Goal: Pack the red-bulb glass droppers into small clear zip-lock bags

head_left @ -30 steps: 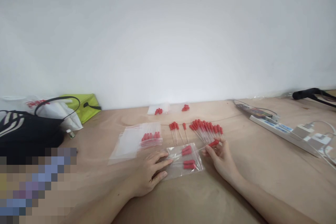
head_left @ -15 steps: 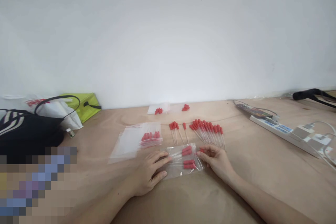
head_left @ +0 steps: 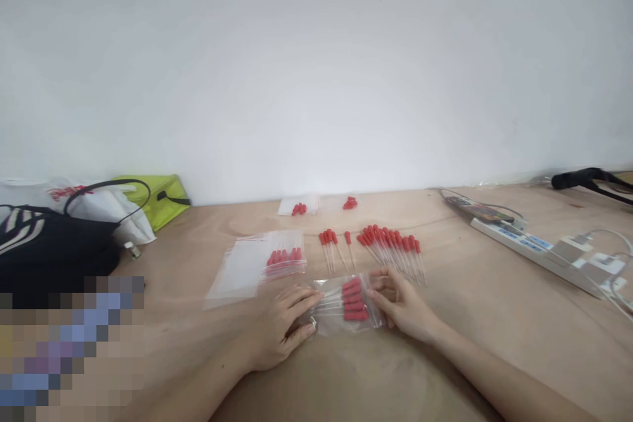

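The right hand (head_left: 403,303) sits at the right-hand edge of a clear plastic zip bag (head_left: 329,328), thumb and fingers curled narrowly there; whether they pinch the film cannot be told. The left hand (head_left: 284,323) rests on the bag's opposite end, thumb apart from the fingers and fingertips laid on the film.

So the bag lies flat on the brown desk (head_left: 316,382), between the hands. Inside, red-bulbed droppers with thin clear stems (head_left: 353,306) run crosswise, bulbs nearer the right hand, stems pointing to the left. Both forearms reach in from the near edge, angled inward, the right palm turned toward the bag, the left one down.

Just beyond the bag are a small cluster of loose red-bulbed droppers (head_left: 328,239), a single dropper (head_left: 348,241) and a larger fanned row (head_left: 390,241); to the left, overlapping translucent flat bags (head_left: 240,270).
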Tool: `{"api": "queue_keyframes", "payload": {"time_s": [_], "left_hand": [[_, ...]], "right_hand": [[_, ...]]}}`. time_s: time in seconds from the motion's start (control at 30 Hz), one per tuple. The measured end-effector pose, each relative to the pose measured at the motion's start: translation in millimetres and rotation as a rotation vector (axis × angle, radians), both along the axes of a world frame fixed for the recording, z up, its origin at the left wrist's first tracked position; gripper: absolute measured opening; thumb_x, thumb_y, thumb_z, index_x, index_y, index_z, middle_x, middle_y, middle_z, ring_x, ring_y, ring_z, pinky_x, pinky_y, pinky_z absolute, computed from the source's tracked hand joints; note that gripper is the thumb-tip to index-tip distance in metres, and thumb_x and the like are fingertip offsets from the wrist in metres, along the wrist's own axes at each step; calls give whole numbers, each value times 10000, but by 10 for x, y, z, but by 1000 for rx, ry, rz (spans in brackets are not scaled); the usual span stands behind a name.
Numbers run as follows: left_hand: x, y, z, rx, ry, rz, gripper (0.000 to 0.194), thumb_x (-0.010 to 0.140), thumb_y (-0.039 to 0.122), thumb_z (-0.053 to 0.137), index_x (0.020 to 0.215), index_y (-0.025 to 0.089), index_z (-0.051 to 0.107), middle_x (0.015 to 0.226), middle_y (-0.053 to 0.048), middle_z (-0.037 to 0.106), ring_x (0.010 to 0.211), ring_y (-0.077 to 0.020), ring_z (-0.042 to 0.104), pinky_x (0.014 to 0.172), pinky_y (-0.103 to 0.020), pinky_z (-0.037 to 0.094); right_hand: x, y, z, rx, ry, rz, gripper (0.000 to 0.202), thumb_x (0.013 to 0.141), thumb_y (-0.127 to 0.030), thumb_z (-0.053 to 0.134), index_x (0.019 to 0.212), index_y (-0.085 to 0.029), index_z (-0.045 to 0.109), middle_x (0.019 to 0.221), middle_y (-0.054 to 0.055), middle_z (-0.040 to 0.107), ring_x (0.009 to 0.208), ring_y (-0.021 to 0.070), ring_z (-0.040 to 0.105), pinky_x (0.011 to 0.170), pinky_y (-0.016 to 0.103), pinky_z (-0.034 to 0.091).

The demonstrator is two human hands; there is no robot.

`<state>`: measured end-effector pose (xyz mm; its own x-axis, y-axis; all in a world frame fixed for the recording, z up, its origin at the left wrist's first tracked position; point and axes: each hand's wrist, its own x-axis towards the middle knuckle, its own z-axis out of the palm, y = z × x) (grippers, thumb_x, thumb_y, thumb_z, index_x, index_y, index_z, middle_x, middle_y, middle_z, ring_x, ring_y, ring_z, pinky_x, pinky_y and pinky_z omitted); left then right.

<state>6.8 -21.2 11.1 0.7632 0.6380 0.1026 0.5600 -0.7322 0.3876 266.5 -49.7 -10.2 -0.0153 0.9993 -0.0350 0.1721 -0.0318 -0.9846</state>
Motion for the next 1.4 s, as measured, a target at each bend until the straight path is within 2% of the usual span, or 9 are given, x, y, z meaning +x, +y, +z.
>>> {"api": "queue_keyframes", "payload": {"time_s": [0.1, 0.4, 0.63, 0.73, 0.9, 0.97, 1.07, 1.23, 1.4], "left_hand": [[-8, 10, -16, -8, -7, -3, 454, 841, 312, 433, 1286, 280, 348, 1288, -43, 425, 1196, -232, 350, 1001, -434, 280], [28, -22, 69, -65, 1, -34, 472, 824, 320, 466, 1281, 268, 359, 1291, -57, 432, 1200, -237, 353, 1011, -460, 239], [10, -3, -30, -31, -128, 43, 455, 801, 311, 488, 1243, 264, 391, 1265, -67, 420, 1135, -234, 409, 941, -398, 346], [45, -52, -30, 14, -291, 286, 304, 798, 352, 478, 1061, 203, 509, 887, -53, 563, 833, -196, 551, 761, -345, 449], [208, -246, -8, -581, -524, 426, 516, 827, 504, 383, 1260, 244, 279, 531, 63, 462, 421, -110, 485, 428, -225, 413], [310, -312, 5, -832, -652, 370, 677, 774, 535, 465, 1317, 263, 165, 702, 18, 563, 531, -119, 564, 491, -241, 462], [462, -363, 3, -979, -884, 364, 587, 718, 500, 564, 1205, 228, 382, 923, -37, 584, 818, -159, 593, 723, -296, 481], [519, -327, -20, -824, -1062, 631, 320, 614, 383, 682, 751, 167, 490, 618, 33, 580, 539, -108, 578, 510, -207, 463], [281, 91, 273, -678, -849, 597, 294, 667, 322, 628, 856, 175, 458, 527, 49, 566, 375, -109, 525, 372, -197, 387]], "right_hand": [[25, 56, 47, -127, -97, -114, 314, 676, -381, 579, 876, -186, 436, 625, -62, 524, 276, 26, 402, 232, 142, 241], [-17, 165, 147, -285, -60, 72, 296, 596, -362, 664, 517, -181, 443, 281, -112, 358, 210, 23, 279, 226, 139, 126], [-23, 28, 186, -256, 448, 158, 200, 631, -312, 659, 719, -146, 590, 610, 2, 633, 523, 106, 585, 516, 229, 485], [-17, 11, 161, -268, 667, 90, 136, 651, -234, 641, 743, -145, 596, 646, 14, 647, 561, 113, 602, 592, 255, 501], [-34, 12, 134, -251, 798, 92, 144, 649, -177, 630, 785, -137, 603, 715, 47, 669, 685, 158, 635, 716, 315, 490], [-82, -21, 141, -250, 796, 151, 201, 644, -180, 640, 837, -133, 609, 753, 59, 672, 753, 178, 635, 758, 340, 475], [-188, -107, 149, -277, 752, 244, 240, 621, -185, 672, 847, -134, 611, 761, 53, 670, 759, 172, 632, 757, 338, 474], [-248, -197, 128, -345, 563, 381, 216, 557, -198, 737, 688, -128, 581, 685, 11, 654, 642, 108, 617, 654, 244, 491], [-119, -121, 111, -342, 473, 303, 253, 560, -277, 737, 625, -131, 541, 672, 8, 637, 593, 89, 608, 600, 208, 489]]}}
